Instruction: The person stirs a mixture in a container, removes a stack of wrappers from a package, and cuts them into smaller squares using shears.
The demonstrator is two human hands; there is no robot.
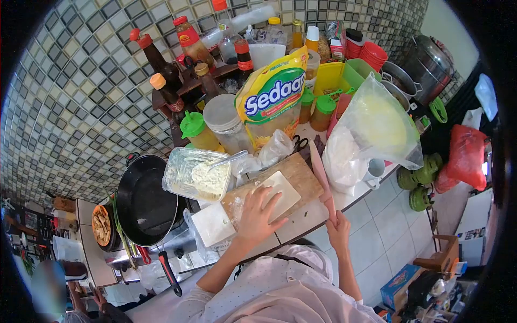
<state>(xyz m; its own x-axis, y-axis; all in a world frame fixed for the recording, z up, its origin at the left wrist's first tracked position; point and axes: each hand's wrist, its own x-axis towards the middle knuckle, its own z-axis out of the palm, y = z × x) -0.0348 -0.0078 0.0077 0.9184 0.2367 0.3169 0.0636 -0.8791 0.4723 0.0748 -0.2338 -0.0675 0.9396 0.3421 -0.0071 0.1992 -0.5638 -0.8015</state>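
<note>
My left hand (258,215) lies flat with fingers spread on a square, pale stack of what looks like dough sheets (283,188). The stack rests on a wooden cutting board (306,180). My right hand (339,230) is closed around the handle end of a pink knife (321,180), whose blade points away from me beside the board's right end. Left of the board is a clear plastic container (186,180) with pale, floury paste and a spoon in it. A white square block or packet (213,224) sits at the board's left end.
Behind the board stand a Sedaap oil pouch (272,97), sauce bottles and jars. Black scissors (300,143) lie near the pouch. A clear bag (371,129) and white mug (374,172) are right. A black wok (146,199) sits left; another person (89,301) is at lower left.
</note>
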